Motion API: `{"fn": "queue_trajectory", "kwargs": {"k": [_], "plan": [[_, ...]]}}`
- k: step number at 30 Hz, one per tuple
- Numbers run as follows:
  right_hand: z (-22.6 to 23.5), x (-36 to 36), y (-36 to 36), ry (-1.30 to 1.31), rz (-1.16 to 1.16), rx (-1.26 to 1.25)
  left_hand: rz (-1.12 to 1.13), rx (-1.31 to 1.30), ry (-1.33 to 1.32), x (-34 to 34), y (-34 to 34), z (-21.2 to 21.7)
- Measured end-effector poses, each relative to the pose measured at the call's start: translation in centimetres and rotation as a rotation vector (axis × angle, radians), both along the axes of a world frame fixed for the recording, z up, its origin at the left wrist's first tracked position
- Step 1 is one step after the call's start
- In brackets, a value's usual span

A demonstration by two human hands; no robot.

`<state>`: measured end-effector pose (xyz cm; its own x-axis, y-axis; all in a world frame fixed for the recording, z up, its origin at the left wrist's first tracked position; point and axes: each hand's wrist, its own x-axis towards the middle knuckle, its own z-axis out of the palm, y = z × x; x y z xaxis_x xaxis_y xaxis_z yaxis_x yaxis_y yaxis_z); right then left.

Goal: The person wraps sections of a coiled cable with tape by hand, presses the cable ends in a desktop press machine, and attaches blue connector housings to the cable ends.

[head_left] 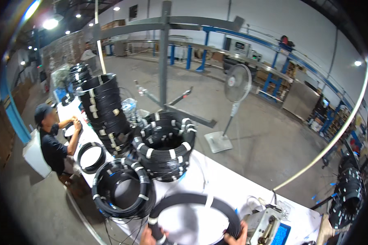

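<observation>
A wide coil of black cable (184,199) with white tape bands lies low over the white table (249,173) in front of me. My left hand (148,236) grips its near left side, fingers wrapped round the bundle beside a tape band. On the near right side my right hand (238,236) is closed round the same coil. The lower picture edge cuts off the near part of the coil and both wrists. Just right of my right hand stands a grey metal bench device (262,225) with a blue tray (281,234) beside it.
More taped coils (120,188) lie left of mine, by a thick stack (165,147) and a taller one (102,110). A co-worker (53,139) sits at the table's left side. Beyond stand a grey post (164,61) with arms and a pedestal fan (237,83).
</observation>
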<state>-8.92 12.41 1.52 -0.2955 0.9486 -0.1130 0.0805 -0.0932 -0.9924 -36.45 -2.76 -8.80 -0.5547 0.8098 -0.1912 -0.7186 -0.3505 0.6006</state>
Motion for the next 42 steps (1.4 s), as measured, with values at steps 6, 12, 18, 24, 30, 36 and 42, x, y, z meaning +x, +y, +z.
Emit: {"fn": "queue_trajectory", "kwargs": {"k": [6,12,18,24,30,36,42], "plan": [[-6.4,9.1,-11.4,-0.242,-0.179,-0.099,-0.151,-0.065,-0.065,6.1,2.6,-2.9],[-17.7,15.1,-15.5,-0.164,-0.279,-0.179,-0.257,-0.192,-0.038,9.2,3.2,-5.5],[-22.5,17.5,-16.6,-0.295,-0.288,-0.181,-0.29,-0.321,0.017,11.8,4.0,-8.1],[-24.0,18.8,-19.1,-0.63,-0.43,0.009,-0.283,-0.416,0.047,15.2,3.1,-9.8],[-22.3,22.8,-21.7,-0.668,-0.449,-0.022,-0.274,-0.501,0.045,19.7,-0.5,-12.7],[-28.7,28.5,-25.0,-0.764,-0.467,0.128,-0.267,-0.645,0.031,24.6,-10.2,-16.1],[-29.3,27.7,-27.1,-0.653,-0.603,0.281,-0.135,-0.684,0.127,27.5,-17.9,-17.5]]}}
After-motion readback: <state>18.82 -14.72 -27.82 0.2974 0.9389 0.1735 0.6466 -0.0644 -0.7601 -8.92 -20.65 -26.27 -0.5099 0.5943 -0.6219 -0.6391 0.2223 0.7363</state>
